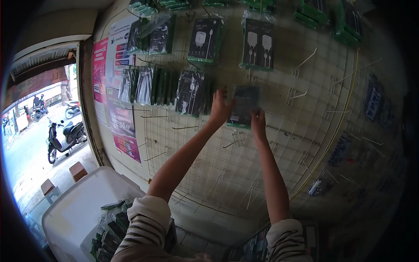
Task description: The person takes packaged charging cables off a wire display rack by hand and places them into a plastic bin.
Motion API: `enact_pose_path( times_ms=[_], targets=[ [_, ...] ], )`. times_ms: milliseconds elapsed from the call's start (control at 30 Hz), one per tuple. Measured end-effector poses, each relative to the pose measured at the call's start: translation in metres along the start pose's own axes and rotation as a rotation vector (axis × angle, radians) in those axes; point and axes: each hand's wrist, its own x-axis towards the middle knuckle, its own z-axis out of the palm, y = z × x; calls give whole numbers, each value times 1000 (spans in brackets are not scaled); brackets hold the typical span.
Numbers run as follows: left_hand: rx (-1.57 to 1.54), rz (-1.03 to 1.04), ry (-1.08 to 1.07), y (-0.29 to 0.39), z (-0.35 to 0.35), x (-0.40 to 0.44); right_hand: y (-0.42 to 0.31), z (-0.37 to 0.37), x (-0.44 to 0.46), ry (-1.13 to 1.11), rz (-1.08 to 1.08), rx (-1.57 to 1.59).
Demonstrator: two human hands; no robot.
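Observation:
A dark, plastic-wrapped accessory package (245, 101) with a green lower edge is up against the wire grid, at the middle of the view. My right hand (258, 122) pinches its lower right edge. Just left of the package is my left hand (221, 108), its fingers pointing up and its thumb at the package's left edge. Those fingers look apart and not closed round anything. Beside my left hand hangs a packaged cable (190, 92). Above are boxed chargers (205, 40) and a double-charger pack (258, 45).
The wire grid rack (279, 153) carries several protruding hooks (298, 95). At lower left stands a white plastic bin (72, 209), with green-edged packages (111, 229) beside my left sleeve. A doorway at left opens onto a street with a parked scooter (65, 137).

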Motion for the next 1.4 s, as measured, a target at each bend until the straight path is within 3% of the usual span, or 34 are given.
enact_pose_path(
  times_ms=[33,100,300,933,1000,1100,1400],
  targets=[
    [-5,3,-2,12,-3,10,0,0,-1,10,33,-18],
    [-69,195,25,38,-10,31,0,-2,-2,25,69,-36],
    [-310,209,26,97,-14,60,9,-4,2,52,-7,-65],
    [-143,197,-19,88,-17,61,-31,-7,-38,123,-268,-111],
    [107,330,20,89,-20,61,-43,-10,-48,103,-260,-78],
    [144,397,65,89,-20,59,-57,-11,-58,99,-243,-67],
    [12,233,-99,102,-36,50,-71,-6,-65,141,-390,4]
  ],
)
